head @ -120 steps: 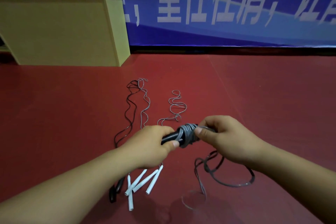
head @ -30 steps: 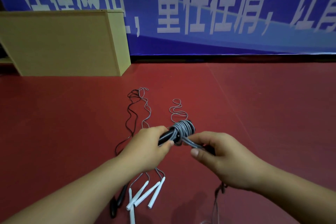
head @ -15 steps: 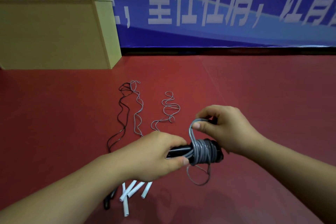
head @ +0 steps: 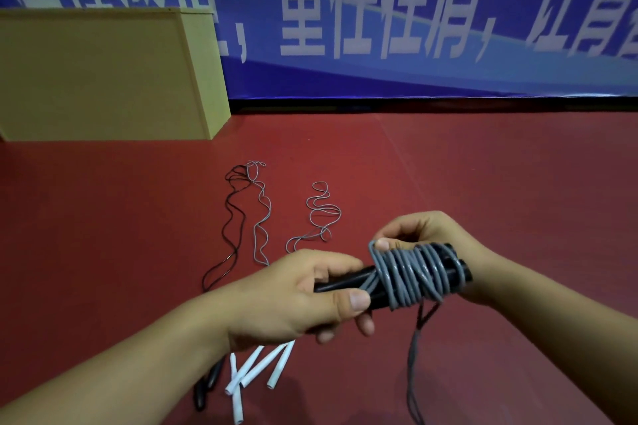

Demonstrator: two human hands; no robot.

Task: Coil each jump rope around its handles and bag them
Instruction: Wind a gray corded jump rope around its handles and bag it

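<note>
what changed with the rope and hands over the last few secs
The grey cord has gained more turns around the black handles, and the loose loop seen by the right hand four seconds ago is now a short tail hanging down. The right hand has moved behind the coil, pinching a loop. The left hand still grips the handles. The white handles and other ropes stay on the floor.

Grey rope coiled in close bands over black handles, just beyond left thumb. Grey tail hanging below right fingers. White handles fanned on red floor beneath left fingers, black handles beside them. Black rope and pale grey rope snaking beyond fingertips, second grey rope looped alongside. Blue banner with white characters behind; tan wooden box.
</note>
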